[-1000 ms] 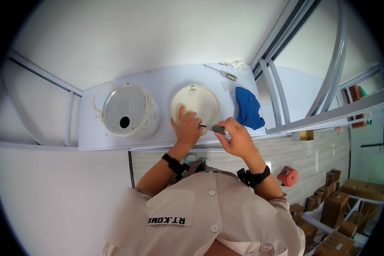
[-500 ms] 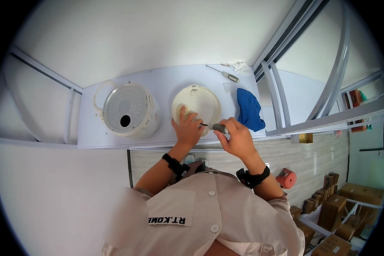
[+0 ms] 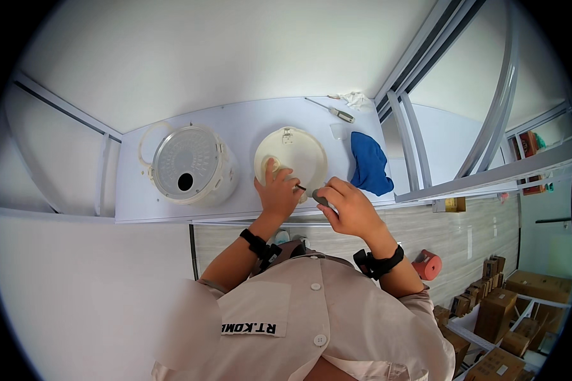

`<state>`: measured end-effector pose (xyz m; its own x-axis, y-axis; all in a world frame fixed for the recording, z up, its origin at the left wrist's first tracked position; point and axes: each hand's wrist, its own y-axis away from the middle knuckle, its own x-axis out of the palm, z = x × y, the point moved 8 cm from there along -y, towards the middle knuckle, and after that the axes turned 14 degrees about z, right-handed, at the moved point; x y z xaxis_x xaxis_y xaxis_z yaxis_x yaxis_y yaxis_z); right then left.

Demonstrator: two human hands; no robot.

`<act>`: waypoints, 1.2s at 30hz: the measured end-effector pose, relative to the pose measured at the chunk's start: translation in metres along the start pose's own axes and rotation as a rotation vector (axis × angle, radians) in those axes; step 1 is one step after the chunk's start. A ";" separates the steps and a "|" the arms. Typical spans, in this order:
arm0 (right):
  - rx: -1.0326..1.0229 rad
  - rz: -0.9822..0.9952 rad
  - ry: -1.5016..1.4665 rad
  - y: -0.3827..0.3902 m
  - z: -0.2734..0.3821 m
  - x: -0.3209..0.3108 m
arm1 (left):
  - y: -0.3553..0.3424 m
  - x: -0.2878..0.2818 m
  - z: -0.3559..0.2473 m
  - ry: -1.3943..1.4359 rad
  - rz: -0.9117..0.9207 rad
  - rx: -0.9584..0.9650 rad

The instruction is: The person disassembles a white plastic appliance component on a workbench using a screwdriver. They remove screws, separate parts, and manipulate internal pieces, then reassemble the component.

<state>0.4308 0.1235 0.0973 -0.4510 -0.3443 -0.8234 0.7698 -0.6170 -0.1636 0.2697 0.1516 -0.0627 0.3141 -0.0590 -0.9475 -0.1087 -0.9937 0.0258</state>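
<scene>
A round cream lid (image 3: 302,152) with a metal latch near its upper edge lies on the white worktop. My left hand (image 3: 279,190) grips it at the lower left, fingers curled over a raised round part and beside a short dark shaft. My right hand (image 3: 353,209) is closed on the grey handle of a screwdriver (image 3: 320,197), whose shaft points at the lid's lower part near my left fingers; I cannot make out what its tip touches. A white cooker body (image 3: 213,187) with a perforated silver inner cover and dark hole stands to the left.
Another screwdriver (image 3: 341,115), a white crumpled cloth (image 3: 357,100) and a small clear piece (image 3: 339,132) lie behind. A blue cloth (image 3: 368,162) sits at the right. Metal frames (image 3: 407,140) flank the worktop (image 3: 136,212). Cardboard boxes (image 3: 496,314) and a red roll (image 3: 429,268) are below right.
My right hand has rotated slightly on the screwdriver, its fingers now covering more of the handle. My left hand and the lid have stayed almost still.
</scene>
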 end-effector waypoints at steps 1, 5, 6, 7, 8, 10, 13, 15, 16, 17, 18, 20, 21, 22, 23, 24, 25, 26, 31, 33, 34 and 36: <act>-0.005 0.004 -0.005 0.000 0.000 0.000 | 0.000 0.000 0.000 0.003 -0.001 0.001; -0.029 0.051 -0.034 0.000 0.003 0.000 | 0.000 -0.001 0.000 0.019 0.009 0.001; -0.036 0.056 -0.027 -0.001 0.003 0.000 | 0.000 -0.001 0.000 0.017 0.004 0.004; -0.043 0.060 -0.020 -0.001 0.004 0.001 | 0.000 -0.002 0.000 0.014 -0.001 0.007; -0.050 0.064 -0.013 -0.001 0.004 0.002 | 0.000 -0.002 0.000 0.011 -0.006 0.011; -0.036 0.037 -0.016 -0.001 0.002 0.002 | 0.000 -0.001 0.001 0.007 -0.024 0.014; 0.006 0.001 -0.024 0.000 -0.001 0.001 | 0.000 0.000 0.002 0.027 -0.018 0.006; 0.018 -0.024 -0.016 0.001 -0.003 -0.001 | 0.000 0.001 0.002 0.039 -0.015 0.001; 0.014 -0.037 -0.004 0.001 -0.003 -0.001 | 0.000 0.000 0.002 0.040 -0.021 0.001; 0.010 -0.051 0.008 0.001 -0.003 -0.001 | 0.000 0.000 0.002 0.041 -0.026 0.001; 0.023 -0.040 0.002 0.001 -0.004 -0.001 | 0.000 0.000 0.002 0.049 -0.013 -0.002; 0.048 -0.016 -0.010 0.000 -0.006 0.001 | -0.001 0.000 0.002 0.066 0.013 -0.006; 0.049 -0.018 -0.011 0.000 -0.006 0.001 | -0.001 -0.001 0.002 0.065 0.017 -0.007; 0.050 -0.020 -0.012 0.000 -0.007 0.001 | -0.001 -0.002 0.001 0.064 0.022 -0.007; 0.051 -0.022 -0.013 0.000 -0.007 0.001 | -0.001 -0.002 0.001 0.063 0.027 -0.008; 0.052 -0.026 -0.014 0.001 -0.008 0.001 | -0.001 -0.002 0.001 0.066 0.034 -0.011; 0.052 -0.030 -0.016 0.001 -0.009 0.002 | -0.002 -0.002 0.002 0.068 0.041 -0.013; 0.053 -0.033 -0.017 0.001 -0.009 0.002 | -0.002 -0.002 0.002 0.071 0.048 -0.015; 0.062 -0.033 -0.024 0.000 -0.011 0.005 | -0.003 -0.001 0.003 0.073 0.036 -0.013; 0.061 -0.043 -0.023 0.000 -0.010 0.004 | -0.003 -0.001 0.004 0.077 0.034 -0.012; 0.061 -0.051 -0.023 0.000 -0.010 0.003 | -0.003 -0.001 0.004 0.077 0.036 -0.014; 0.063 -0.061 -0.024 0.000 -0.010 0.002 | -0.004 -0.001 0.004 0.079 0.036 -0.017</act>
<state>0.4347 0.1296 0.0903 -0.5076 -0.3211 -0.7995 0.7109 -0.6804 -0.1780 0.2663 0.1555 -0.0628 0.3838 -0.1014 -0.9178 -0.1053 -0.9923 0.0655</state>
